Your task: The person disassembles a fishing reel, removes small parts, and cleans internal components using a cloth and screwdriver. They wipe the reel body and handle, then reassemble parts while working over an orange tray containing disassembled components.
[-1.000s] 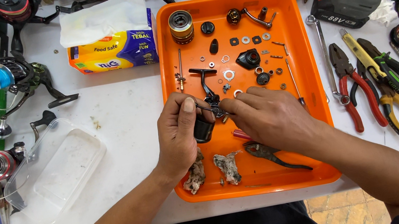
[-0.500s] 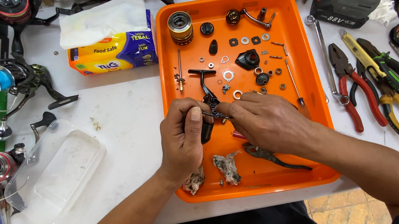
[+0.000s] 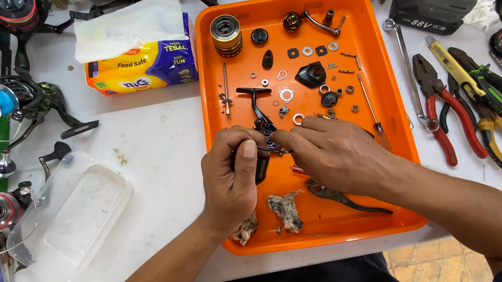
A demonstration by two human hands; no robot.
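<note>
Your left hand (image 3: 233, 178) curls around a black reel body (image 3: 261, 163) over the middle of the orange tray (image 3: 401, 135). Your right hand (image 3: 335, 150) pinches a small metal part (image 3: 276, 147) at the body's far end. Washers (image 3: 287, 94) and a gold spool (image 3: 225, 34) lie farther off; pliers (image 3: 438, 108) rest on the table (image 3: 154, 137) to the right.

**One camera, looking down from the head**

There is just one view. It sits on the person's head and looks almost straight down at the white table (image 3: 154, 137). It is close (both forearms reach in from the bottom edge), with the orange tray (image 3: 389, 103) in the middle.
</note>
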